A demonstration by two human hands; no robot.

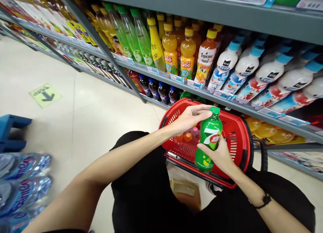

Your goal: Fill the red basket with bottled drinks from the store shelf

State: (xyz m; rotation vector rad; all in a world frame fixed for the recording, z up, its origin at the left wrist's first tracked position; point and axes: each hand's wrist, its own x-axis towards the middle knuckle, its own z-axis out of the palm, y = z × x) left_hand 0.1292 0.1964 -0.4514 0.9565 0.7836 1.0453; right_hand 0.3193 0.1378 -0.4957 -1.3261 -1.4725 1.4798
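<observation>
A green 7UP bottle (208, 144) with a green cap is held tilted above a red shopping basket (238, 125). My right hand (220, 155) wraps round its middle, the thumb across the front below the label's big 7. At the top of the bottle, my left hand (193, 118) has its thumb against the neck and its fingers by the cap, partly hidden behind it. Inside the basket lie a few bottles with orange caps (188, 136) and one with a pink cap (194, 131), partly covered by my left hand and the 7UP bottle.
A drink shelf (161, 73) runs behind the basket, carrying Qoo juice bottles (187, 54), a Tropicana bottle (205, 56) and white bottles with blue caps (225, 65). The basket's black handle (263, 155) sticks out right. Water bottles (22, 192) lie at lower left, near a blue stand (12, 128).
</observation>
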